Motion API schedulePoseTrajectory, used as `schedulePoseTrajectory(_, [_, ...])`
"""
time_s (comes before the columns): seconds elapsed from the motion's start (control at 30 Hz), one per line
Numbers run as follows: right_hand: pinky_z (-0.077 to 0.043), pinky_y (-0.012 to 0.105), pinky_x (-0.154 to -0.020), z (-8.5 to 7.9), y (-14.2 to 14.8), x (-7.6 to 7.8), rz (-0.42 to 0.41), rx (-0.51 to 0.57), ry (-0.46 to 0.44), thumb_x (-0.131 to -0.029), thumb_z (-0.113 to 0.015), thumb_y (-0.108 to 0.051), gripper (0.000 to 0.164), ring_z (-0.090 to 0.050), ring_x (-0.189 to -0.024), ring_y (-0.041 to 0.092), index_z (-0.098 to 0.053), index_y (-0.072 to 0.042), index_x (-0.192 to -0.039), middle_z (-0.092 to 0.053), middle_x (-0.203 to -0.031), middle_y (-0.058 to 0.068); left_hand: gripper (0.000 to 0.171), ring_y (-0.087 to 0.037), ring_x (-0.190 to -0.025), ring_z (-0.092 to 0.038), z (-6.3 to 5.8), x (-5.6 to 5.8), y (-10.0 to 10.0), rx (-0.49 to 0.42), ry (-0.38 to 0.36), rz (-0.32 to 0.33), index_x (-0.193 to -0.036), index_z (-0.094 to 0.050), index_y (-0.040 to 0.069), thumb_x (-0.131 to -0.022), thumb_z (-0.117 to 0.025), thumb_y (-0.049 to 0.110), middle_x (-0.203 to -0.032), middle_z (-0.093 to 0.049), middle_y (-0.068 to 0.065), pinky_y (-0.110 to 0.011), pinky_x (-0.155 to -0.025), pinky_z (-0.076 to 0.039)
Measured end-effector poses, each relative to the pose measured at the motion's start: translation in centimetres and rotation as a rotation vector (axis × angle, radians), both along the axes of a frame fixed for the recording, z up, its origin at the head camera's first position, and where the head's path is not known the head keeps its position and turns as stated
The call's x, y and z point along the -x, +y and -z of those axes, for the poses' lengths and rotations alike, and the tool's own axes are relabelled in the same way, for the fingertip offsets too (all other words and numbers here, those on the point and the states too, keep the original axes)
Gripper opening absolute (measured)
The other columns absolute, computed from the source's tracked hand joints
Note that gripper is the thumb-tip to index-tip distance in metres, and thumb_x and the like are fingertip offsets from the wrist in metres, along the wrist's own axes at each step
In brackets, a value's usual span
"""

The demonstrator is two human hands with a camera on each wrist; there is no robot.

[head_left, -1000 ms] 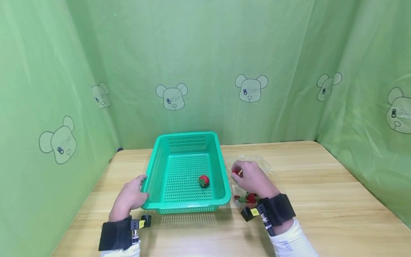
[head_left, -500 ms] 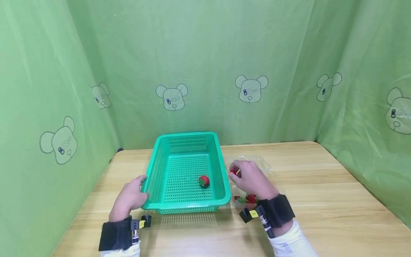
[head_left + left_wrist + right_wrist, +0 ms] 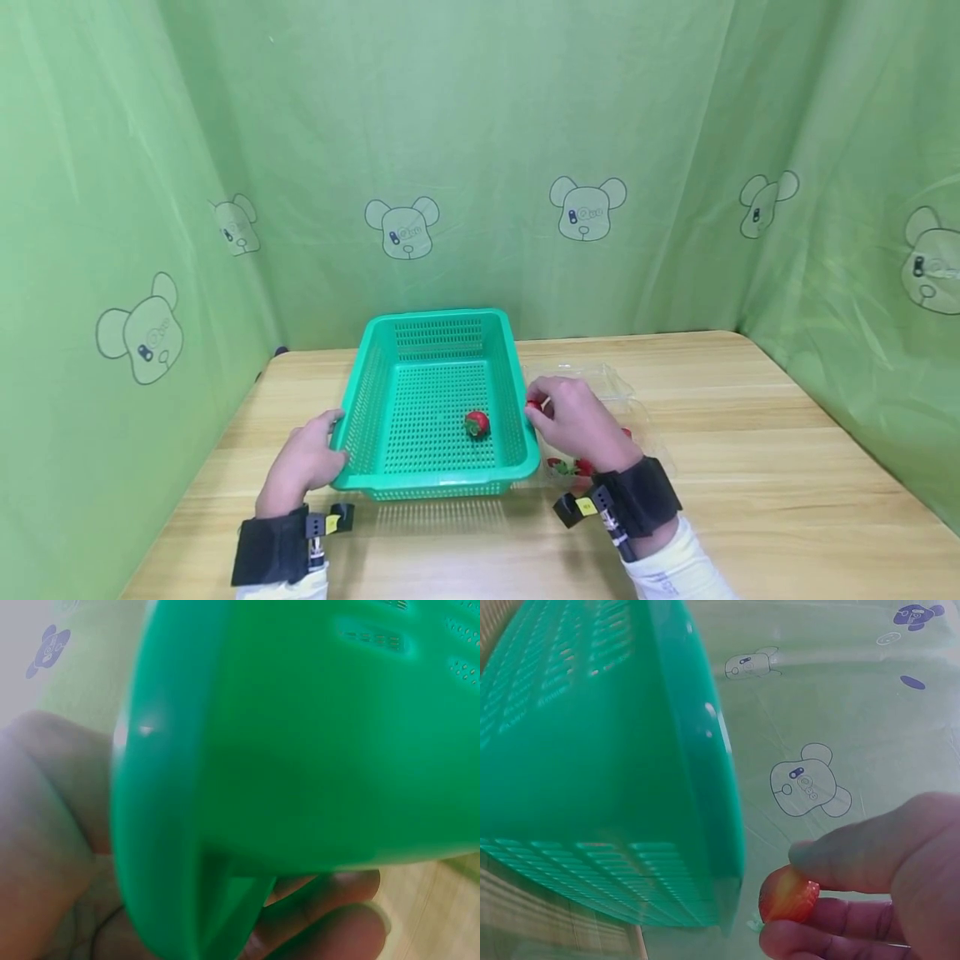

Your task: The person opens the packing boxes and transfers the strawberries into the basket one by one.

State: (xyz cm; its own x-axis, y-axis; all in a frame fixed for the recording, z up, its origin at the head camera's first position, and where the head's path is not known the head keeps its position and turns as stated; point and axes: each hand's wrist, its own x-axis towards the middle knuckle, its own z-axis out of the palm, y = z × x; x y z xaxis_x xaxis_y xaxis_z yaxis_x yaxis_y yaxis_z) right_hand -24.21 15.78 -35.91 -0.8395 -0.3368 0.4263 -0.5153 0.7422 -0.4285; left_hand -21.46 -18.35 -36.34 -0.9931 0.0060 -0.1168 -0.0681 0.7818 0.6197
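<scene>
A green perforated plastic basket [image 3: 420, 481] stands on the table, with one strawberry [image 3: 477, 423] on its floor. At its left side my left hand [image 3: 300, 457] grips the rim; in the left wrist view, fingers [image 3: 337, 926] curl beneath that rim. My right hand [image 3: 576, 421] pinches another strawberry [image 3: 786, 895] between thumb and fingers, right beside the basket's right rim. Below and behind this hand lies a clear plastic box [image 3: 637, 412], partly covered by the hand and wrist, with more strawberries [image 3: 583, 467] inside.
The wooden table [image 3: 780, 467] reaches to a green curtain [image 3: 480, 108] at the back and both sides. Each wrist wears a black strap with a small camera mount; the right mount [image 3: 581, 506] hangs near the box's front edge.
My right hand has moved left with its strawberry, from over the clear box to the basket's right rim. More of the box's right side now shows. The left hand has stayed on the rim.
</scene>
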Motion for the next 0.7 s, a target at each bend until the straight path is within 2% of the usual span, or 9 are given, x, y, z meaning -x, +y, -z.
schedulePoseTrajectory(0.27, [-0.053, 0.024, -0.055, 0.2, -0.7, -0.3, -0.020, 0.011, -0.026, -0.083, -0.070, -0.008, 0.006, -0.055, -0.063, 0.012, -0.065, -0.011, -0.084, -0.061, -0.075, -0.001, 0.062, -0.026, -0.082, -0.057, 0.0, 0.0, 0.0, -0.009, -0.002, -0.003, -0.143, -0.029, -0.006, -0.087, -0.055, 0.000, -0.134, -0.045, -0.033, -0.038, -0.066, -0.052])
schedulePoseTrajectory(0.7, [-0.052, 0.023, -0.057, 0.6, -1.7, -0.5, -0.082, 0.011, 0.038, -0.083, -0.069, -0.009, 0.005, -0.054, -0.065, 0.009, -0.065, -0.009, -0.087, -0.061, -0.078, -0.001, 0.063, -0.027, -0.081, -0.057, 0.1, -0.1, 0.0, -0.009, -0.001, -0.007, -0.143, -0.029, -0.005, -0.087, -0.055, 0.000, -0.133, -0.045, -0.032, -0.037, -0.065, -0.052])
